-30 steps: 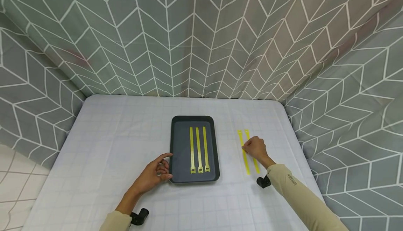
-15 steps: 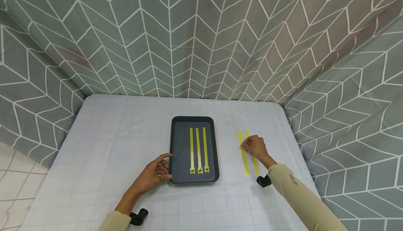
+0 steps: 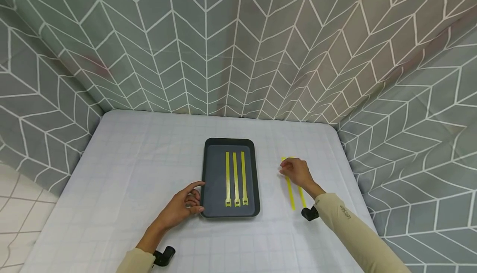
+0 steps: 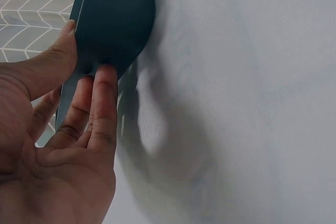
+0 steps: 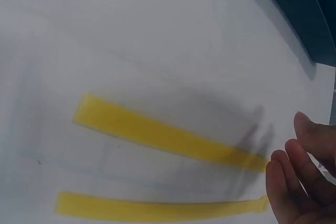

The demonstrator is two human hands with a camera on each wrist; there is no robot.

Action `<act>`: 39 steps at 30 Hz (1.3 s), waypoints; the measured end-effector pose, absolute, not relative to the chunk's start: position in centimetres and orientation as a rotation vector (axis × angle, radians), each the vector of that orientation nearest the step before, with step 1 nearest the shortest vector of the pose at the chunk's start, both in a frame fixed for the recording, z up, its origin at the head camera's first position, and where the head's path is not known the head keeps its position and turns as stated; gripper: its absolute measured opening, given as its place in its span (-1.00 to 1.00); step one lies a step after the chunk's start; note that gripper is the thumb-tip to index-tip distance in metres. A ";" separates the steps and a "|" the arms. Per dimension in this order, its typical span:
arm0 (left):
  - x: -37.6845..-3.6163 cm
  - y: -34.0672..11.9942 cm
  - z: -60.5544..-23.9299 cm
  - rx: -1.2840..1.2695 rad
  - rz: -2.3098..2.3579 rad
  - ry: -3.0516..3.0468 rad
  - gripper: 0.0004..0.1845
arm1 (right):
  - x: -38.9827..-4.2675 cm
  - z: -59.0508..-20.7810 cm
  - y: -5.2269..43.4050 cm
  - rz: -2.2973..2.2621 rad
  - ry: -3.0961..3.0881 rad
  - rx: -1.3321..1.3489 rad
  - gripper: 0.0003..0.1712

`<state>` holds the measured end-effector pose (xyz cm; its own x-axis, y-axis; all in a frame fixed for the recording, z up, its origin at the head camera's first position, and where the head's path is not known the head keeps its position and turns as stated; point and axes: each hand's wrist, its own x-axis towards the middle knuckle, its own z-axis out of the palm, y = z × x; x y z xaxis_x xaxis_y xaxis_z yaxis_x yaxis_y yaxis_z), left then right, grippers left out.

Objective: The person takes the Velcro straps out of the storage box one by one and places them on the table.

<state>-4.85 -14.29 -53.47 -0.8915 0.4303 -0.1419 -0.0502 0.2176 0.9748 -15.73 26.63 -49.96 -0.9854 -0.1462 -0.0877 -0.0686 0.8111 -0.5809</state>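
Observation:
A dark grey tray [image 3: 214, 178] lies on the table, with three yellow cable straps [image 3: 236, 180] side by side in its right half, slotted ends toward me. My left hand [image 3: 179, 207] touches the tray's left rim; in the left wrist view its thumb and fingertips rest against the wall. My right hand [image 3: 298, 171] hovers over the far part of two more straps right of the tray, the nearer-to-tray strap [image 5: 168, 135] and the outer strap [image 5: 157, 211]. Its thumb and fingers stand apart with nothing between them. The hand hides the straps' far parts in the head view.
White cloth covers the table [image 3: 156, 153]. Grey patterned curtains [image 3: 223, 58] hang behind and at both sides. A black wrist camera [image 3: 310, 213] sits by the right sleeve, and another black wrist camera [image 3: 165, 256] by the left one.
My right hand has moved a little away from me and to the left along the nearer-to-tray strap, its fingertips coming off it. The left hand and the tray stay in place.

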 end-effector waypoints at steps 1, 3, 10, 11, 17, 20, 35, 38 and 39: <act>-4.8 -14.3 -53.5 0.353 1.717 2.117 -0.20 | -15.8 -49.8 26.5 -0.915 2.863 -0.181 -0.82; -4.9 -14.3 -53.5 0.356 1.713 2.122 -0.19 | -16.0 -49.6 26.1 -0.922 2.851 -0.200 -0.79; -4.8 -14.3 -53.4 0.343 1.704 2.125 -0.19 | -16.6 -49.0 24.5 -0.915 2.810 -0.309 -0.72; -4.8 -14.3 -53.4 0.341 1.703 2.127 -0.19 | -16.7 -48.9 24.3 -0.923 2.801 -0.318 -0.72; -4.8 -14.3 -53.0 0.356 1.710 2.139 -0.20 | -17.1 -48.3 23.1 -0.920 2.793 -0.368 -0.71; -4.7 -14.2 -52.9 0.359 1.707 2.145 -0.21 | -17.3 -48.2 22.7 -0.904 2.788 -0.428 -0.71; -4.8 -14.3 -53.2 0.308 1.704 2.131 -0.18 | -18.6 -47.6 19.7 -0.893 2.674 -0.830 -0.64; -4.8 -14.3 -53.2 0.310 1.709 2.123 -0.18 | -19.0 -47.5 18.9 -0.874 2.637 -0.859 -0.63; -4.8 -14.3 -53.2 0.311 1.710 2.121 -0.18 | -19.1 -47.5 18.6 -0.866 2.617 -0.872 -0.63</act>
<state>-4.78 -14.31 -53.21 -0.8966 0.4109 -0.1650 -0.0743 0.2279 0.9709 -19.09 18.60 -47.54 -0.7899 -0.6115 -0.0463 -0.4632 0.6443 -0.6085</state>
